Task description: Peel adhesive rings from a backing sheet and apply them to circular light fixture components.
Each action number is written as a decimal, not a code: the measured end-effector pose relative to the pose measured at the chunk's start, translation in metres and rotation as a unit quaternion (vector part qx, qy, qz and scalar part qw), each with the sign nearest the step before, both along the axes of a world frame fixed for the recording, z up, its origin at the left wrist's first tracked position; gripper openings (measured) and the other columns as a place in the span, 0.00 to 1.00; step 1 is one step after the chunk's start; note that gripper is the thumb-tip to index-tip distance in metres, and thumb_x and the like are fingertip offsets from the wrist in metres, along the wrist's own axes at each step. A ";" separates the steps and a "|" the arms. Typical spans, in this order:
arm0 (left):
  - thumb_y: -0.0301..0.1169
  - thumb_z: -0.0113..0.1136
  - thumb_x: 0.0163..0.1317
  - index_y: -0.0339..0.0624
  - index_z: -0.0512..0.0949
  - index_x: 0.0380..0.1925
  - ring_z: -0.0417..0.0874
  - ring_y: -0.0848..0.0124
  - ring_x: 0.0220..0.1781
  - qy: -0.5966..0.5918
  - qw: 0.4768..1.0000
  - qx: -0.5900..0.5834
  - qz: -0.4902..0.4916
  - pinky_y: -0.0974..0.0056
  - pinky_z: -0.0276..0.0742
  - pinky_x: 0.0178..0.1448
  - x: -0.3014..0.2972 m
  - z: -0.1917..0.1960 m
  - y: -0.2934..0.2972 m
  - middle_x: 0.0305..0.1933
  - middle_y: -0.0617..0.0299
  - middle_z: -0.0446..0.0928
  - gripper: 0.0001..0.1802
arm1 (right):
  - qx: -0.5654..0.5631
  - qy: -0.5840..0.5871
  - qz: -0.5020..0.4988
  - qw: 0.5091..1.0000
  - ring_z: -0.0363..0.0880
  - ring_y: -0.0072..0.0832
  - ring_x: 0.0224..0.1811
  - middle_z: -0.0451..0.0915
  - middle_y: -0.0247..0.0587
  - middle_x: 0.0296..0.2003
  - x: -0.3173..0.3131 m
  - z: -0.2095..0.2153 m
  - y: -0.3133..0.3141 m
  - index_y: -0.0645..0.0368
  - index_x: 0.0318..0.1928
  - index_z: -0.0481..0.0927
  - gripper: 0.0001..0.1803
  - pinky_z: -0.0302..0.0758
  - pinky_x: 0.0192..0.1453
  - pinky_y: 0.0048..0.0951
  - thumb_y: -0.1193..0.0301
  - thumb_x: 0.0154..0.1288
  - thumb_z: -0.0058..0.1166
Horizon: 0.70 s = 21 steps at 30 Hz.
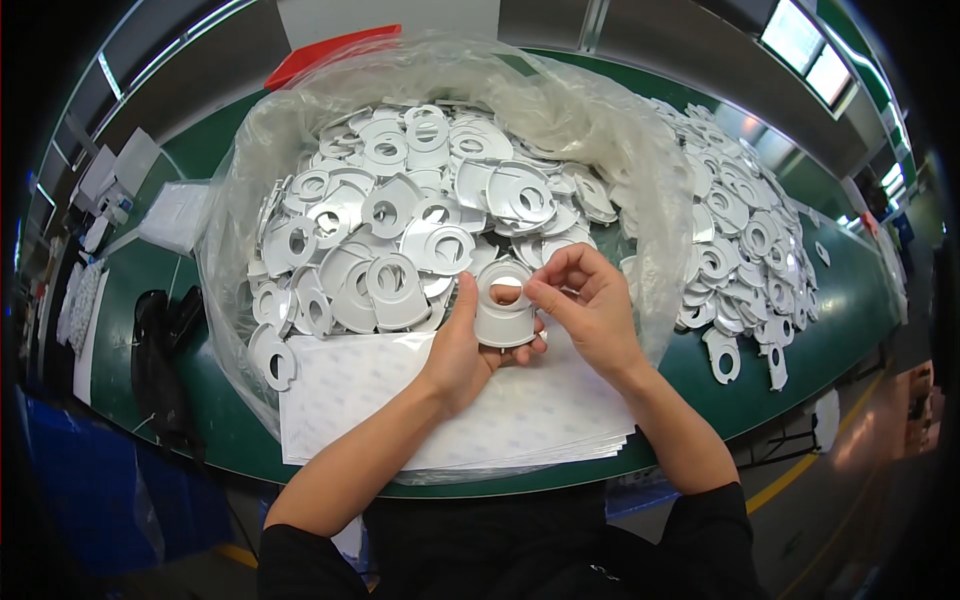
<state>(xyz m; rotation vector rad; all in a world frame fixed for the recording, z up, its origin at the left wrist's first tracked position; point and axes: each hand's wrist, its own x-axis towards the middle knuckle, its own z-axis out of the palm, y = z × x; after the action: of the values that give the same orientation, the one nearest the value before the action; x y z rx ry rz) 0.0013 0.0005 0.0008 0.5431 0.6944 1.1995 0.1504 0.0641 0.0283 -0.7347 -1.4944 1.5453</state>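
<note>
A white plastic part (505, 328) with a round hole near its top is held up in front of me. My left hand (462, 345) is closed round it from the left and below, thumb along its left edge and fingertips showing under its lower right. At its right rim my right hand (590, 308) is closed in a pinch, thumb and forefinger close together. Whether that pinch grips the rim or something small on it, I cannot tell. Just beneath my hands lies a stack of white sheets (365, 400) with faint printing.
Behind the stack, a clear plastic bag (655, 230) lies spread with a heap of similar white parts (385, 210). More parts (750, 240) are piled at right on the green table (830, 340). A red tray (330, 55) stands at the back, a black bag (160, 370) at left.
</note>
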 end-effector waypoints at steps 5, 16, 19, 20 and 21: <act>0.60 0.18 0.69 0.41 0.69 0.48 0.78 0.65 0.36 0.002 1.000 -0.001 0.000 0.65 0.73 0.38 0.000 0.000 0.000 0.37 0.54 0.74 0.37 | 0.000 0.000 0.005 1.000 0.74 0.16 0.25 0.77 0.38 0.30 0.001 -0.001 0.001 0.64 0.37 0.71 0.10 0.72 0.28 0.16 0.76 0.60 0.58; 0.62 0.18 0.67 0.42 0.69 0.45 0.78 0.66 0.35 -0.002 1.000 0.016 -0.011 0.67 0.73 0.38 0.000 -0.001 0.001 0.37 0.56 0.74 0.37 | 0.005 -0.010 -0.001 1.000 0.75 0.16 0.24 0.78 0.38 0.30 0.000 0.001 0.000 0.64 0.36 0.70 0.09 0.71 0.28 0.15 0.77 0.60 0.58; 0.60 0.23 0.68 0.42 0.69 0.44 0.78 0.68 0.34 0.006 1.000 0.023 -0.007 0.68 0.73 0.36 0.000 -0.001 0.000 0.36 0.57 0.74 0.35 | 0.006 -0.016 -0.003 1.000 0.75 0.16 0.24 0.78 0.38 0.30 0.000 -0.001 0.000 0.64 0.36 0.71 0.09 0.71 0.28 0.15 0.77 0.59 0.58; 0.60 0.23 0.68 0.42 0.69 0.44 0.78 0.68 0.34 0.006 1.000 0.024 -0.008 0.68 0.73 0.36 0.001 0.000 0.000 0.36 0.57 0.74 0.35 | 0.007 -0.016 -0.003 1.000 0.75 0.16 0.24 0.78 0.38 0.30 0.000 -0.001 0.000 0.64 0.36 0.71 0.09 0.71 0.28 0.15 0.77 0.59 0.58; 0.57 0.27 0.70 0.42 0.69 0.44 0.78 0.69 0.34 0.026 1.000 0.015 0.002 0.69 0.72 0.35 0.002 0.002 -0.001 0.36 0.57 0.74 0.30 | 0.011 -0.018 -0.004 1.000 0.75 0.16 0.24 0.78 0.38 0.30 0.000 -0.002 0.000 0.64 0.36 0.71 0.09 0.71 0.28 0.16 0.77 0.59 0.58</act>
<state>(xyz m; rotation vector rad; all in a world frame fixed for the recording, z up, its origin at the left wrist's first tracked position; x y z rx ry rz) 0.0034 -0.0004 0.0025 0.6008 0.7221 1.2043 0.1501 0.0641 0.0265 -0.7581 -1.5307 1.5141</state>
